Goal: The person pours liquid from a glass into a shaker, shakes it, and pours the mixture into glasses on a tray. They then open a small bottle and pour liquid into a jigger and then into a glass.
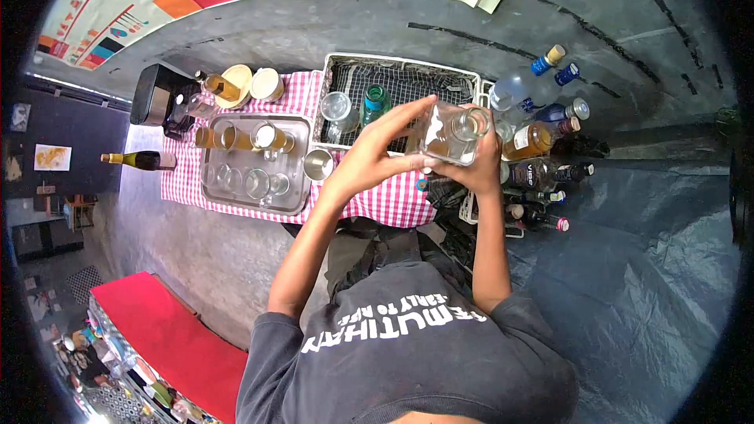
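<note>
Clear bottle [441,141], square-sided, is between my two hands, in front of me at 12 o'clock and over the near side of the wire crate [400,60]. Left hand [369,157]: fingers and thumb set against its 9 o'clock side, gap narrowed to its width. Right hand [484,169]: fingers closed about the 3 o'clock side. Underside contact hidden; exact tilt cannot be told.

Nearby, reading from the bottle: green bottle [375,104] at 10 o'clock, metal cup [318,165] and serving tray [255,210] at 9, amber bottle [528,141] at 3.

Handling estimate: glass-like, rigid, moderate weight; breakable if knocked; smooth walls probably slippery if wet. Flat sides should resist rolling. Best hold: opposed flats, low on the body, one hand supporting the base; light pressure, rim left unloaded.
</note>
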{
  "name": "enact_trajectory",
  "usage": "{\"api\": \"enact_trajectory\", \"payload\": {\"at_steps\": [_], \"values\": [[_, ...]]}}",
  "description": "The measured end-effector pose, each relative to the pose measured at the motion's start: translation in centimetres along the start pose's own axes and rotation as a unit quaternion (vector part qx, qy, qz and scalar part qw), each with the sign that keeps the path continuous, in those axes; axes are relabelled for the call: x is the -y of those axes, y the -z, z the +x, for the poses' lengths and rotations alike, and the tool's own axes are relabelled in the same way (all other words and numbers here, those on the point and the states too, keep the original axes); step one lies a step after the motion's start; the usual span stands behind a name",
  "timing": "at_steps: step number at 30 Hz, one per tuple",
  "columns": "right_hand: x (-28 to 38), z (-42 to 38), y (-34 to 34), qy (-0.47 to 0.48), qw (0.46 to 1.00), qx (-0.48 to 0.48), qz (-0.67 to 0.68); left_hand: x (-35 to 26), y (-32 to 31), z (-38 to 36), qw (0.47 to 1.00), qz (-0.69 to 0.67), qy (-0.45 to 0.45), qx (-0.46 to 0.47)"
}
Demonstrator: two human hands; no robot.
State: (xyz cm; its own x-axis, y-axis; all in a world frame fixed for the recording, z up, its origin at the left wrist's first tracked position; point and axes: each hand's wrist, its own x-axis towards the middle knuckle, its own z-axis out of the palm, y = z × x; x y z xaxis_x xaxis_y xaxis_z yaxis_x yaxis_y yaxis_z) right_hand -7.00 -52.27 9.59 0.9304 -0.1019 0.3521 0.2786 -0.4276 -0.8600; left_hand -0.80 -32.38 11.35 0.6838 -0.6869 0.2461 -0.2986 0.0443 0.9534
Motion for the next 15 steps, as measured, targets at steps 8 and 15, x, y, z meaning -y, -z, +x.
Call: {"api": "enact_trajectory", "payload": {"at_steps": [8,15], "values": [[-4.8,2.2,-1.9,0.011,1.000,0.018,0.000,1.5,-0.2,1.1,0.995,0.043,0.068,-0.062],[-10.6,0.6,-4.7,-0.064,0.997,0.043,0.017,7.1,-1.9,0.2,0.982,0.084,0.127,-0.107]]}}
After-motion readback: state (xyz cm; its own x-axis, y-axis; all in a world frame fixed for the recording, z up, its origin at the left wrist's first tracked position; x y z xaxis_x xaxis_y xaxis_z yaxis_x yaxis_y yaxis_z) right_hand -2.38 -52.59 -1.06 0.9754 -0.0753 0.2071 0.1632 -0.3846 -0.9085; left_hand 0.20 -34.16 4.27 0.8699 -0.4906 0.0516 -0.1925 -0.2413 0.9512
